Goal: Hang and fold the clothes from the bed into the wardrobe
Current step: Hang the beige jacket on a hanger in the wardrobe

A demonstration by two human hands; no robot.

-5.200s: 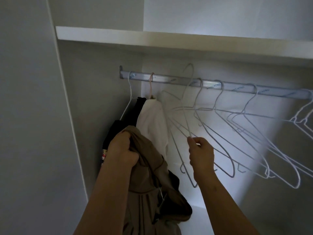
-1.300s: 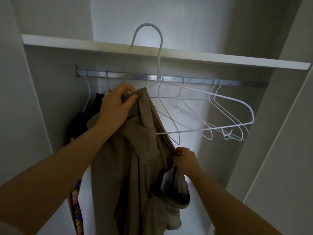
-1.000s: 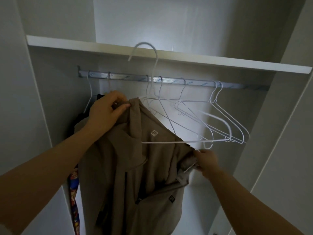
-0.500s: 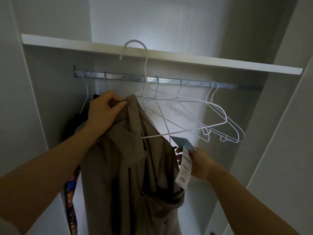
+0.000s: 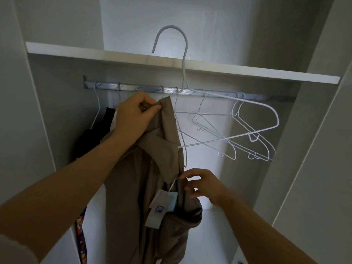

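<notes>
The left hand [image 5: 133,115] is pinching the top of the tan jacket [image 5: 144,187] between thumb and curled fingers, holding it up just in front of the left half of the rail [image 5: 131,88]. Lower down, the right hand [image 5: 205,185] is curling its fingers at the jacket's front edge, beside the string of the tag [image 5: 158,208]. Whether it is gripping cloth, string or nothing, I cannot tell.

The white hanger [image 5: 247,103] is sitting with one arm inside the jacket and the other jutting out to the right. Its hook is rising in front of the shelf [image 5: 266,73], off the rail.

That one pinch seems to be carrying both jacket and hanger, so a slackening thumb is risking a drop to the wardrobe floor. The jutting arm is crossing in front of the empty hangers [image 5: 211,128] at the rail's middle and may be heading for a tangle. With only one shoulder seated, the jacket is likely sliding off if hung now. A tug on the string is risking a torn tag.
</notes>
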